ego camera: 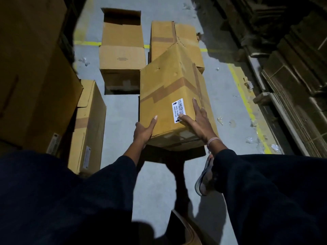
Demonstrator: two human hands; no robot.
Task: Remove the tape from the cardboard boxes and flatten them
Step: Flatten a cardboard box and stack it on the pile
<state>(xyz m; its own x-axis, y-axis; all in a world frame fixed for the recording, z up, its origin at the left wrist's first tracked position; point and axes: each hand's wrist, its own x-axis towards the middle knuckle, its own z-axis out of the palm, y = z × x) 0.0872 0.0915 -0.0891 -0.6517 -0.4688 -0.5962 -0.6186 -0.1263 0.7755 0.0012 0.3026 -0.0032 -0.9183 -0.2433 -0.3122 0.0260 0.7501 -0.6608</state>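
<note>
Holding a sealed cardboard box (pixel 174 96) up off the grey concrete floor (pixel 122 121), both hands are on it at the centre of view. The left hand (pixel 144 130) grasps the near left corner, thumb laid up the top face, fingers tucked under the edge. The right hand (pixel 197 122) presses flat on the top face at about 4 o'clock from the box's middle, fingers straight and spread, thumb touching a white shipping label (pixel 178 110). A pink band (pixel 213 140) circles that wrist. Brown tape (pixel 169 90) crosses the top face and runs on down the right side. The box tilts, far end raised.

At 12 o'clock a taped, dented box (pixel 163 39) sits just behind it. At 11 o'clock an opened box (pixel 122 50) lies with flaps spread. At 9 o'clock a closed box (pixel 89 124) stands near tall stacked cartons (pixel 31 76). A yellow floor line (pixel 242 96) runs at 3 o'clock, and a shoe (pixel 204 177) shows at 5 o'clock.
</note>
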